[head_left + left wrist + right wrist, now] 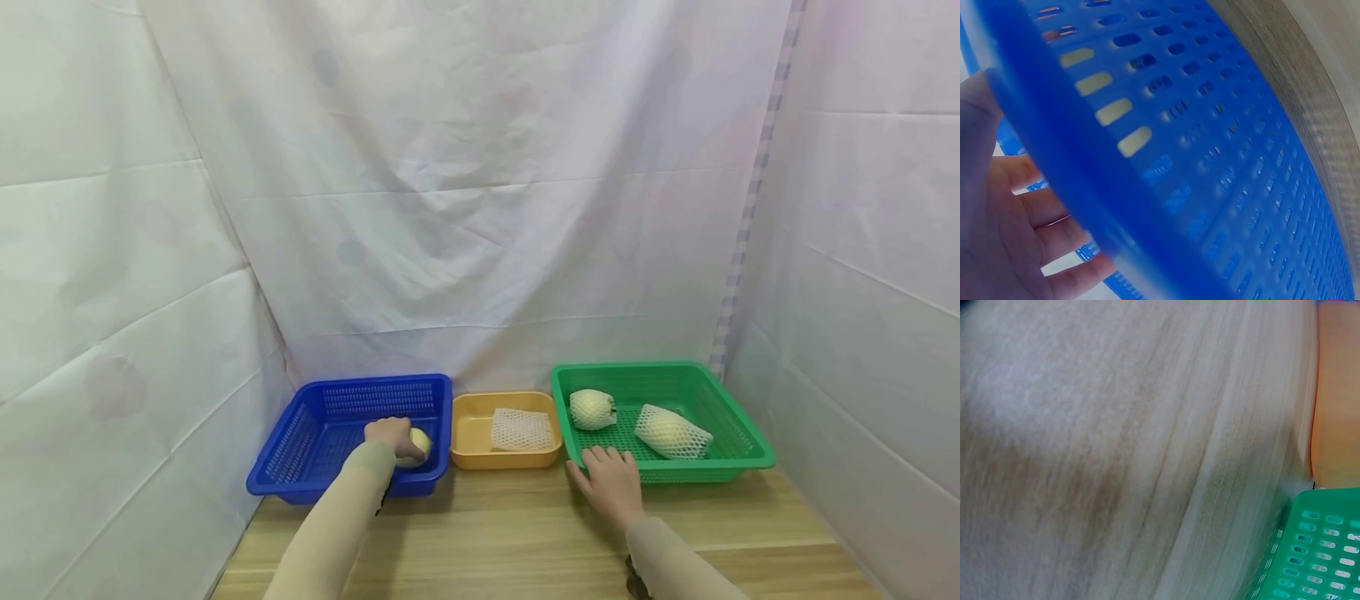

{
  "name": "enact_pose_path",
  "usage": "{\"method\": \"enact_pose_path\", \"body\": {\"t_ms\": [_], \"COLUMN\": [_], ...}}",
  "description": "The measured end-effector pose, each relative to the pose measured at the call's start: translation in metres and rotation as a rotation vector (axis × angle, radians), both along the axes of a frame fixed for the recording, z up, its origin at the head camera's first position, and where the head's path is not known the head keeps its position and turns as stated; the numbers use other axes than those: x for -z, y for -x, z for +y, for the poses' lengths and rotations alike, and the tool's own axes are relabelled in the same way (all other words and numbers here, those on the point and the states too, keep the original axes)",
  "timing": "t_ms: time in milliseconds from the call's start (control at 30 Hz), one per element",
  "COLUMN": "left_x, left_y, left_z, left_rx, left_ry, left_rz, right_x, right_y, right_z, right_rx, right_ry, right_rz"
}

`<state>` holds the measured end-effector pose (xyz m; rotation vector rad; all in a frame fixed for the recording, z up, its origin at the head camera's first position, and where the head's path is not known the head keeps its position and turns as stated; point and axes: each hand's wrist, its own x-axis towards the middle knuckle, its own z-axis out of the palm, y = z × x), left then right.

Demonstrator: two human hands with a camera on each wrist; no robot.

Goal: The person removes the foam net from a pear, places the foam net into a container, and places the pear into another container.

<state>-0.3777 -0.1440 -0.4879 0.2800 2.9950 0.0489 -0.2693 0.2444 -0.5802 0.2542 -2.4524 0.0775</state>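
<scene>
Inside the blue basket (296, 417), at its right front corner, my left hand (388, 433) grips a round pale yellow fruit (422, 442). The hand covers the fruit's left part. In the left wrist view, the fingers (1054, 206) reach down behind the blue rim, and pale yellow shows through the basket's slots. My right hand (613, 483) rests its fingers on the front rim of the green basket (738, 446); the right wrist view does not show this hand. Two pale fruits in white foam nets, one at the left (592, 409) and one nearer the front (670, 433), lie in the green basket.
Between the two baskets stands a small orange tray (468, 429) with flat white foam netting (521, 429) in it. All three containers stand on a wood-grain table (495, 533). White cloth (465, 208) hangs behind them and along both sides.
</scene>
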Motion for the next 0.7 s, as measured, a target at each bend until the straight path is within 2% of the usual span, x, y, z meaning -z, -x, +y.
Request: {"method": "enact_pose_path", "body": {"t_ms": [333,700], "left_x": [0.0008,0.0074], "left_y": [-0.0012,-0.0012], "left_z": [0.0022,0.0023], "left_rx": [-0.021,-0.018], "left_ry": [0.002,0.012], "left_rz": [-0.037,-0.039], "right_x": [0.0013,0.0046], "right_y": [-0.0001,0.0016], "right_z": [-0.0001,0.0009], "right_rx": [-0.006,-0.008], "right_ry": [-0.001,-0.008], "right_rz": [0.032,0.053]}}
